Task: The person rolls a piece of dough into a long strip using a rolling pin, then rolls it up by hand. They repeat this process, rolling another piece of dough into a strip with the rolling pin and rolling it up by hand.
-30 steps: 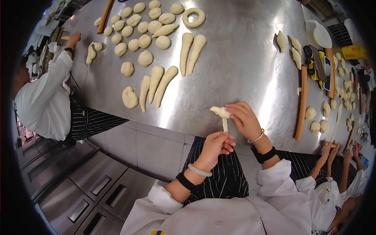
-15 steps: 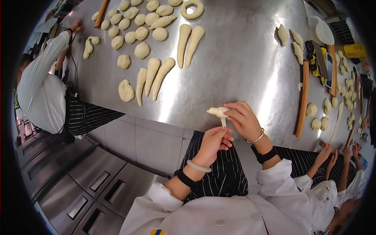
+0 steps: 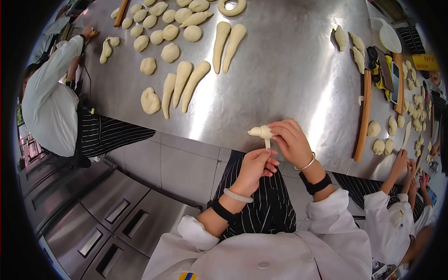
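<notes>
Near the front edge of the steel table [image 3: 280, 84], a partly rolled dough roll [image 3: 259, 132] shows wound layers and a narrow strip hanging down. My right hand [image 3: 290, 140] has its fingers closed over the roll's right end. Just below, my left hand [image 3: 257, 167] pinches the lower end of the strip between thumb and fingers. To the left lie tapered dough pieces [image 3: 195, 86], three in one group, with two more tapered pieces [image 3: 232, 48] farther back. The right end of the roll is hidden by my right fingers.
Dough balls [image 3: 170, 52] and a dough ring [image 3: 232, 6] lie at the back left. On the right are shaped rolls [image 3: 340, 38], a wooden rolling pin [image 3: 363, 116], a phone [image 3: 395, 81] and a white bowl [image 3: 390, 38]. Co-workers [image 3: 50, 105] stand at both sides.
The dough roll has turned slightly between my hands, which stay in nearly the same place. The view has shifted a little, and a co-worker's hands at the right have moved.
</notes>
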A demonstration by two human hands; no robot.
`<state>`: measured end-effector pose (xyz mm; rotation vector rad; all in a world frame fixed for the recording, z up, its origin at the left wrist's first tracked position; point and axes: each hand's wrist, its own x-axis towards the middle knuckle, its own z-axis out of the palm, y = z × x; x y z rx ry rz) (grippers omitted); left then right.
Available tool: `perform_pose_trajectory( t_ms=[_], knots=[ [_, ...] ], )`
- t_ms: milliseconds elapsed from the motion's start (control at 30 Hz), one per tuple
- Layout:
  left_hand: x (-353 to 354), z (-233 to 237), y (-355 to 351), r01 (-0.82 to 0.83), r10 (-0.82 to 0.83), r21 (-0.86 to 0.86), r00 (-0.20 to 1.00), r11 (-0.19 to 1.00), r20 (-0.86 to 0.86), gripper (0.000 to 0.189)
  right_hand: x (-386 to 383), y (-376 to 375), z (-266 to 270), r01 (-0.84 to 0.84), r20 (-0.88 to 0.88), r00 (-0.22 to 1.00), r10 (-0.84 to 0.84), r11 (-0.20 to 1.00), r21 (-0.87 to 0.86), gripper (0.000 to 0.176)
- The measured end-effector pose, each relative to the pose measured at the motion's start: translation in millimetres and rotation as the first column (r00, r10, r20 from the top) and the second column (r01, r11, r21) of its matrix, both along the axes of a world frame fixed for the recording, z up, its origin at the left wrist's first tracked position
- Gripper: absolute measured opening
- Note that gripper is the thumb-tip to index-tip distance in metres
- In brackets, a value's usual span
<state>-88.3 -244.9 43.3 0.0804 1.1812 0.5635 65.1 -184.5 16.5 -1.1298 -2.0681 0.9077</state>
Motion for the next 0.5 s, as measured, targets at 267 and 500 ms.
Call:
perform_pose_trajectory(
  t_ms=[267,500],
  knots=[
    [-4,-4,-3,-0.018,0.018,0.009,1.000,1.000,0.000,0.023,-6,-6,5,0.008,0.038,0.999,-0.009,0.999,0.038,0.025],
    [-6,-4,-6,0.003,-0.003,0.007,1.000,1.000,0.007,0.024,-9,-12,8,-0.030,0.051,0.998,0.027,0.997,0.065,0.021]
  ],
)
